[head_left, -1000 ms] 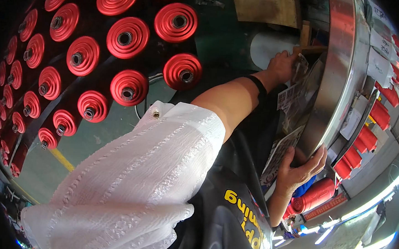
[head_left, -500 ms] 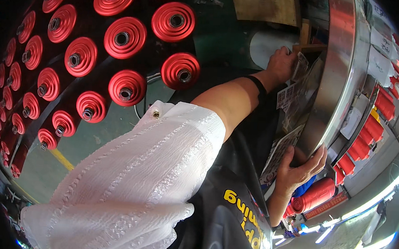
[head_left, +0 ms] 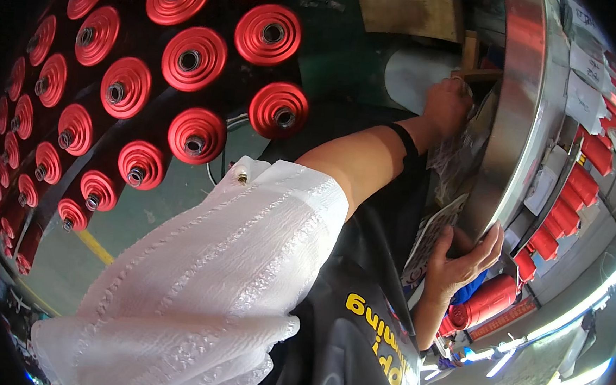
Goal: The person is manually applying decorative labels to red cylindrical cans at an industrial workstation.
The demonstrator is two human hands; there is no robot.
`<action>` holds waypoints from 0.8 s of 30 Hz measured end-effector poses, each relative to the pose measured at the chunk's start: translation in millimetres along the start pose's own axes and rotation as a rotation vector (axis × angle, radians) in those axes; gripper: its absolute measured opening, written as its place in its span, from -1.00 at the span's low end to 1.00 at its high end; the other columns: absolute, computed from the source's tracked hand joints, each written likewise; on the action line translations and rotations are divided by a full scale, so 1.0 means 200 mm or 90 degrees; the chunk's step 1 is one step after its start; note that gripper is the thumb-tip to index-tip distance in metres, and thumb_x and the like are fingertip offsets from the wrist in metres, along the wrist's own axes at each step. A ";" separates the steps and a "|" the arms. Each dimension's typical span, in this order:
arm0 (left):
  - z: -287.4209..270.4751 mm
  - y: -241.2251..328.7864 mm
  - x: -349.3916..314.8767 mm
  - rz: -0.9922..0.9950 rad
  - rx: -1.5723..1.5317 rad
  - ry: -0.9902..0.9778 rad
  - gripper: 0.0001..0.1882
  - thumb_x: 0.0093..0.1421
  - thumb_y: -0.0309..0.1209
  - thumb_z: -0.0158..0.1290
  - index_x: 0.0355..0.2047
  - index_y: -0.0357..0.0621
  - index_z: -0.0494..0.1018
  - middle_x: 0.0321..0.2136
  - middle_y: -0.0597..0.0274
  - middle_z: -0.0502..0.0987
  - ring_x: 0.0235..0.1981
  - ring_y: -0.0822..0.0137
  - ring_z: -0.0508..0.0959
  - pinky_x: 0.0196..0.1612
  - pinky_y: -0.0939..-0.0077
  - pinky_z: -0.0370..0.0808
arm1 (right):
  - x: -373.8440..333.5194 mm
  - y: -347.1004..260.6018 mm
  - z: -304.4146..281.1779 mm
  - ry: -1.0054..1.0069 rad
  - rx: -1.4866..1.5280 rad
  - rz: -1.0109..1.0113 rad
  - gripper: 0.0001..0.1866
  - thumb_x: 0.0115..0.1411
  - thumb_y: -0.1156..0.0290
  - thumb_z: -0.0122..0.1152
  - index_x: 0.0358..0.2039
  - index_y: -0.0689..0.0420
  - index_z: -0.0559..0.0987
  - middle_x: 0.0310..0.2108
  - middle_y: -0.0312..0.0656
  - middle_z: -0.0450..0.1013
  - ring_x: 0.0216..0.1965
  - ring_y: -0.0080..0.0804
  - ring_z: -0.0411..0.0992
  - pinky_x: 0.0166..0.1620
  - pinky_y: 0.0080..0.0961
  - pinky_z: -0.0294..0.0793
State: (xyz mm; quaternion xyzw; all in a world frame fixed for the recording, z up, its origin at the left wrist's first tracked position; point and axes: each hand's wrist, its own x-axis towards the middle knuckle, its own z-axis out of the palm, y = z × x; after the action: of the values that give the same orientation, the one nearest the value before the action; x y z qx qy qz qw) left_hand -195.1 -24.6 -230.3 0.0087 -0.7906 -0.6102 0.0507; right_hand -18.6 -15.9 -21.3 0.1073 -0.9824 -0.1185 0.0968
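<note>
My left hand [head_left: 449, 106] reaches in shadow over a narrow space behind a shiny metal edge [head_left: 519, 135]. Its fingers are bent inward, and what they hold is hidden. A black band [head_left: 404, 140] circles that wrist. Crumpled clear plastic packets [head_left: 458, 156] lie just below this hand, with a printed card [head_left: 432, 235] further down. My right hand [head_left: 458, 267] grips the lower end of the metal edge, thumb on one side and fingers on the other.
Rows of red ridged discs [head_left: 194, 58] with metal springs fill the left. Red thread cones [head_left: 564, 215] line a shelf at right, near hanging papers [head_left: 585, 103]. A wooden piece [head_left: 474, 74] and pale rounded panel [head_left: 417, 76] border my left hand. My black apron [head_left: 341, 350] hangs below.
My left hand has turned and shifted slightly right and down, its fingers now bent over. The labelled packet beside it is mostly covered. My right hand stays on the metal edge.
</note>
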 end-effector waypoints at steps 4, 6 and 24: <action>-0.09 0.09 0.03 0.001 -0.274 -0.051 -0.80 0.02 -0.47 0.01 -0.31 -0.18 0.50 -0.21 -0.10 0.38 -0.20 -0.05 0.44 -0.09 0.16 0.38 | 0.00 0.00 0.00 0.001 0.002 -0.001 -0.22 -0.02 0.31 0.30 0.19 0.24 0.20 0.11 0.11 0.20 0.10 0.12 0.20 0.13 -0.06 0.18; -0.12 0.13 0.03 -0.136 -0.248 -0.090 -0.75 0.01 -0.53 0.00 -0.24 -0.24 0.43 -0.19 -0.18 0.42 -0.25 -0.10 0.50 -0.16 0.11 0.42 | 0.00 0.00 0.00 0.001 0.002 0.004 -0.22 -0.02 0.32 0.30 0.19 0.24 0.21 0.11 0.11 0.20 0.09 0.12 0.20 0.12 -0.06 0.18; -0.30 0.00 0.14 -0.249 -0.294 0.049 -0.61 0.13 -0.33 -0.06 -0.07 -0.28 0.25 -0.37 -0.33 0.50 -0.25 -0.22 0.51 -0.20 0.04 0.44 | 0.02 -0.01 -0.01 0.019 0.033 0.016 -0.25 -0.06 0.36 0.28 0.17 0.22 0.24 0.11 0.06 0.22 0.12 0.10 0.18 0.17 -0.07 0.11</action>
State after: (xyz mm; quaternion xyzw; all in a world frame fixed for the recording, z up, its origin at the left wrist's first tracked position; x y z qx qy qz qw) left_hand -217.0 -84.1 -214.2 0.1719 -0.6116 -0.7714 -0.0372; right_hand -21.4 -18.1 -19.6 0.0990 -0.9848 -0.0903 0.1105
